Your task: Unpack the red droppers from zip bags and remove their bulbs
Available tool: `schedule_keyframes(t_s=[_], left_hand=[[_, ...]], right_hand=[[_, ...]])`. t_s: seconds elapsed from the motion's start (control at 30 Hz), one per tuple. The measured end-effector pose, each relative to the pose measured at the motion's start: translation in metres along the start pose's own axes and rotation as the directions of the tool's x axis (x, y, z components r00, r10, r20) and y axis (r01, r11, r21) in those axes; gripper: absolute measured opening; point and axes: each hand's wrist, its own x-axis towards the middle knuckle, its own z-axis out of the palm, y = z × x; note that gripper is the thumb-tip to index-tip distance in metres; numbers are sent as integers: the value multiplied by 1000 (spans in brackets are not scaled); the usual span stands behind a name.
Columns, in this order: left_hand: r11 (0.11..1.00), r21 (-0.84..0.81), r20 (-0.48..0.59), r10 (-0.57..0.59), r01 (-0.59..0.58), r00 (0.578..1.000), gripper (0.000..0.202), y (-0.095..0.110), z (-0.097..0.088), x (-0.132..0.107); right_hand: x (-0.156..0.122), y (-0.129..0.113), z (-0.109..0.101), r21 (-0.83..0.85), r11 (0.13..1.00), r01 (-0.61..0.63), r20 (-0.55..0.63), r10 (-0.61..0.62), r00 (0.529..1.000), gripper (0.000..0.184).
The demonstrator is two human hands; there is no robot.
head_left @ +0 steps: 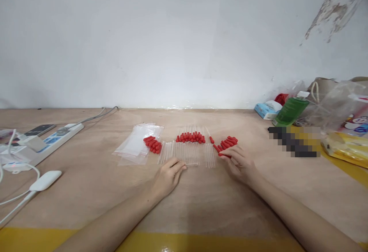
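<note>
My left hand (171, 175) is closed around one end of a clear glass dropper tube (192, 164), which points to the right. Just beyond it lies a row of similar clear tubes (186, 152). At the right, my right hand (240, 163) has its fingers pinched on a red rubber dropper bulb (220, 154) at the near edge of a pile of red bulbs (228, 142). Behind the tubes is a row of droppers with red bulbs fitted (190, 137), and one more dropper (211, 140) lies at its right. Another group of red bulbs (153, 144) sits at the left.
Clear zip bags (135, 144) lie left of the tubes. A white power strip (76, 130), cables and a white adapter (46, 180) are at the far left. A green bottle (291, 110), a blue tissue pack (266, 111) and plastic bags (345, 106) stand at the right by the wall.
</note>
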Motion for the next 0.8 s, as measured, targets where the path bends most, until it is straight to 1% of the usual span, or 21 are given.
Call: schedule_keyframes(t_s=[0.1, 0.17, 0.23, 0.3, 0.37, 0.43, 0.47, 0.5, 0.6, 0.73, 0.8], left_hand=[[1000, 20, -21, 10, -9, 1000, 30, 3, 3, 3], [999, 30, -53, 43, -42, 998, 35, 3, 6, 8], [995, 45, -69, 92, -89, 993, 36, 2, 10, 15], [987, 84, -61, 145, -140, 988, 33, 2, 15, 24], [972, 139, -40, 198, -191, 979, 29, 2, 23, 34], [957, 184, -7, 231, -226, 973, 26, 5, 31, 43], [951, 198, 20, 236, -235, 971, 25, 8, 36, 47], [949, 207, 53, 233, -239, 971, 24, 10, 39, 50], [955, 203, 133, 192, -216, 972, 22, 20, 48, 52], [979, 74, 155, 179, -192, 972, 17, 29, 51, 50], [986, 10, 159, 163, -167, 974, 15, 31, 50, 49]], right_hand=[[5, 10, 0, 69, 996, -64, -117, 71, 991, 17], [10, 17, 0, 44, 986, -163, -187, 169, 968, 20], [19, 27, -2, 25, 956, -293, -217, 291, 932, 23], [29, 41, -5, 45, 909, -415, -194, 416, 888, 27], [38, 53, -8, 98, 845, -526, -153, 535, 831, 33], [44, 62, -9, 95, 793, -602, -118, 609, 784, 32], [44, 64, -10, 67, 785, -616, -102, 620, 778, 30], [43, 66, -10, 28, 788, -615, -90, 614, 784, 29], [34, 68, -10, -52, 824, -564, -78, 560, 825, 29], [21, 71, -11, -105, 850, -517, -130, 503, 854, 32], [19, 66, -12, -163, 869, -467, -150, 446, 882, 31]])
